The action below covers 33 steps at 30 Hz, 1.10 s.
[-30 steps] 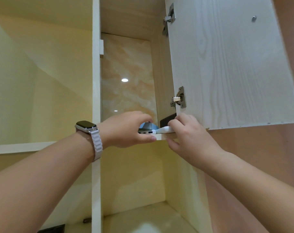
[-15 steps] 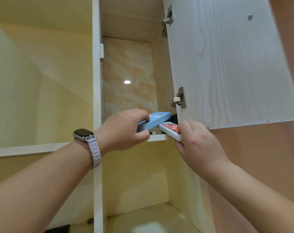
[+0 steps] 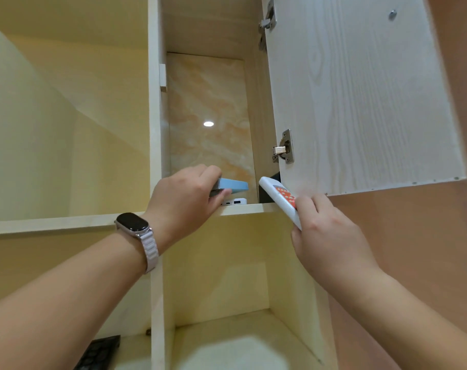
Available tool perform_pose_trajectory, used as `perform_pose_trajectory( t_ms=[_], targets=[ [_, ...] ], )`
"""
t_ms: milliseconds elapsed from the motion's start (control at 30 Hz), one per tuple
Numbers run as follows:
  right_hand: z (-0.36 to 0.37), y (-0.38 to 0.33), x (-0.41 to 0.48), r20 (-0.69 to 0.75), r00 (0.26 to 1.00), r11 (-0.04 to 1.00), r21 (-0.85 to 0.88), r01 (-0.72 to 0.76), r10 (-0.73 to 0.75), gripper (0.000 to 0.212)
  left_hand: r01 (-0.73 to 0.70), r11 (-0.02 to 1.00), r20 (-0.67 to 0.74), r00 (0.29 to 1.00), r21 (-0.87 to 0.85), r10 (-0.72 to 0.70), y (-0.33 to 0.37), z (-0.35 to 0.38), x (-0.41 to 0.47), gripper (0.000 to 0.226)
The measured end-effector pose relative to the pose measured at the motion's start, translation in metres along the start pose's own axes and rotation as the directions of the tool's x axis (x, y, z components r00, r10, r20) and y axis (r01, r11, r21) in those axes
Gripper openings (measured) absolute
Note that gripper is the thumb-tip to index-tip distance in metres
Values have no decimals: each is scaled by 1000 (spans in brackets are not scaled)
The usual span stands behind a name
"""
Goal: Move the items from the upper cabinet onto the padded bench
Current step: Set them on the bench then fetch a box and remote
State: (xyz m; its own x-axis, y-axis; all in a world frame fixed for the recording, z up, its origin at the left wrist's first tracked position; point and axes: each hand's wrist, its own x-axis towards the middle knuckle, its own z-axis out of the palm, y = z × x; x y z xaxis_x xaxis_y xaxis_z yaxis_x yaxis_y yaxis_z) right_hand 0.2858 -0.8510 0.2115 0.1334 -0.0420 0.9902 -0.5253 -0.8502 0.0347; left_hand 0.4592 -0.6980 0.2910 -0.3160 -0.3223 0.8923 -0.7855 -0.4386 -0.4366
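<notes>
The upper cabinet compartment stands open above its shelf edge (image 3: 243,208). My left hand (image 3: 184,201), with a watch on the wrist, grips a flat light-blue box (image 3: 233,186) just above the shelf. My right hand (image 3: 323,233) holds a white remote with red-orange buttons (image 3: 280,197), tilted and pulled out past the shelf edge. A white power bank (image 3: 235,202) lies on the shelf under the blue box. A dark item (image 3: 273,177) sits at the back right, mostly hidden. The padded bench is out of view.
The open cabinet door (image 3: 360,97) hangs close above my right hand, with hinges (image 3: 283,148) on its inner edge. An open cubby (image 3: 227,289) lies below the shelf. A dark keyboard-like object (image 3: 99,352) shows at bottom left. Wall to the right.
Both hands have drawn back from the shelf. The blue box lifted off the power bank, and the remote slid out and tilted downward past the shelf edge.
</notes>
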Motion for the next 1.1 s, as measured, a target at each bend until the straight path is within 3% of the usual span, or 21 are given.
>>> perform_pose_trajectory(
  t_ms=[133, 233, 667, 933, 1100],
  targets=[
    [1, 5, -4, 43, 999, 998, 49, -34, 32, 34, 134, 991, 94, 987, -30, -130, 0, -4, 2, 23],
    [2, 9, -7, 70, 997, 997, 82, -17, 11, 33, 195, 980, 81, 978, -40, -192, 0, -12, 1, 12],
    [-18, -14, -49, 192, 957, 924, 275, -265, 217, 13, 187, 936, -95, 970, -298, -224, 30, -43, -38, 20],
    [-52, -48, -86, 261, 892, 871, 237, -430, 369, 15, 173, 805, -106, 954, -568, -280, 40, -37, -83, 24],
    [-67, -76, -110, 338, 772, 738, 254, -625, 538, 15, 292, 646, 61, 933, -706, -355, 43, -36, -126, 25]
  ],
)
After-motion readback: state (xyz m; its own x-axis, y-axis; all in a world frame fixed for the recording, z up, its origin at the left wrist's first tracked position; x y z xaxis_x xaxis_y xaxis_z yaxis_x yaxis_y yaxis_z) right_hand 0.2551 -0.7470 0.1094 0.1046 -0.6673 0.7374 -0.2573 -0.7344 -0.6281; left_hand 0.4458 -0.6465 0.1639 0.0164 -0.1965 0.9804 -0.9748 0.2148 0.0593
